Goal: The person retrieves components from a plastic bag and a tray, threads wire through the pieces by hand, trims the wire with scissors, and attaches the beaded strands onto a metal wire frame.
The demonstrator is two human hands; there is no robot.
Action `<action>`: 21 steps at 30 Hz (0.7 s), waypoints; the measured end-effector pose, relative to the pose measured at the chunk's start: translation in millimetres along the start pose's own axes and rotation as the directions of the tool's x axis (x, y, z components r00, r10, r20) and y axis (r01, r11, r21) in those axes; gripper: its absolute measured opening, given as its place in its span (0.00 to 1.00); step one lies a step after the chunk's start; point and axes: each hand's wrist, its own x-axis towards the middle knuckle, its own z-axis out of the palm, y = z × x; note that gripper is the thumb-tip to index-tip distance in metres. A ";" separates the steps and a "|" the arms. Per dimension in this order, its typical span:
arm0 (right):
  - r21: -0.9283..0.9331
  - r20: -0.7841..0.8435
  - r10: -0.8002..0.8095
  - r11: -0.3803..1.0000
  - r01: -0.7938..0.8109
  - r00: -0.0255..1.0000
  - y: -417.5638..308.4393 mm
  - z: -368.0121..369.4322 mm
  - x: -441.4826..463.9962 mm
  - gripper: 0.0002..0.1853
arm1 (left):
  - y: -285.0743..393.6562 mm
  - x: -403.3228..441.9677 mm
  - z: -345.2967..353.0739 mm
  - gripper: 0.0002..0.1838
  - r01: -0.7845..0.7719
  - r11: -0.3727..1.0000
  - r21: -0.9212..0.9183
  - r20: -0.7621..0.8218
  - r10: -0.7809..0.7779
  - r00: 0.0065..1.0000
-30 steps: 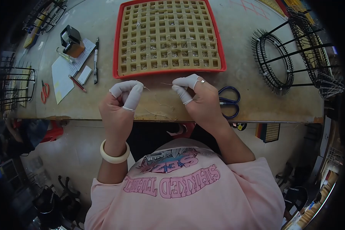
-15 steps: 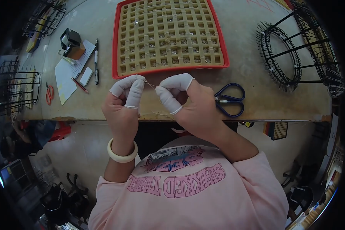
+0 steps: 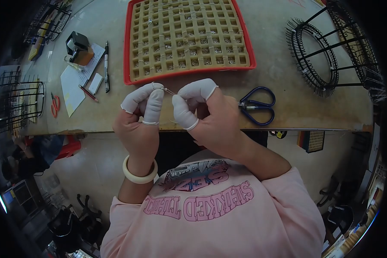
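White finger cots cover the thumb and forefinger of each of my hands. My left hand (image 3: 137,122) pinches a tiny silvery piece (image 3: 165,89); most of it is hidden between the fingertips. From it a thin thread (image 3: 170,92) runs the short way to my right hand (image 3: 217,114), which pinches the thread between thumb and forefinger. A loose end hangs below the right fingertips. Both hands are raised over the table's near edge, just in front of a red tray (image 3: 126,64) whose tan insert has many small square compartments, several holding small silvery parts.
Blue-handled scissors (image 3: 262,105) lie right of my right hand. Black wire racks (image 3: 307,60) stand at the right. On the left are a tape dispenser (image 3: 78,42), paper (image 3: 71,92), a pen (image 3: 106,69), a pencil (image 3: 88,93), an eraser (image 3: 95,83) and red-handled pliers (image 3: 55,104).
Both hands stay pinched, the right shifting slightly left and the gap between the fingertips narrowing a little. The table view has moved slightly upward with the head.
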 end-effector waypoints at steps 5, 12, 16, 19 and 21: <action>0.136 0.093 0.180 0.972 -0.192 0.979 0.2 -5.0 2.4 0.07 | 11.2 -1.1 -5.9 0.08 0.124 0.975 -0.183 0.071 -0.112 0.991; 0.292 0.199 0.270 0.901 -0.319 0.942 3.0 -8.4 0.9 0.07 | 9.7 3.2 -8.9 0.09 0.192 0.948 -0.253 0.169 -0.152 0.974; 0.373 0.208 0.291 0.859 -0.351 0.934 -0.9 -11.4 1.0 0.07 | 8.4 8.0 -6.6 0.08 0.237 0.909 -0.343 0.164 -0.190 0.968; 0.387 0.195 0.288 0.856 -0.343 0.938 -3.5 -14.3 1.2 0.07 | 7.6 8.7 -11.3 0.07 0.343 0.812 -0.472 0.296 -0.221 0.929; 0.364 0.220 0.281 0.865 -0.346 0.934 -5.1 -16.3 1.3 0.07 | 5.2 8.5 -17.2 0.06 0.401 0.759 -0.513 0.388 -0.212 0.897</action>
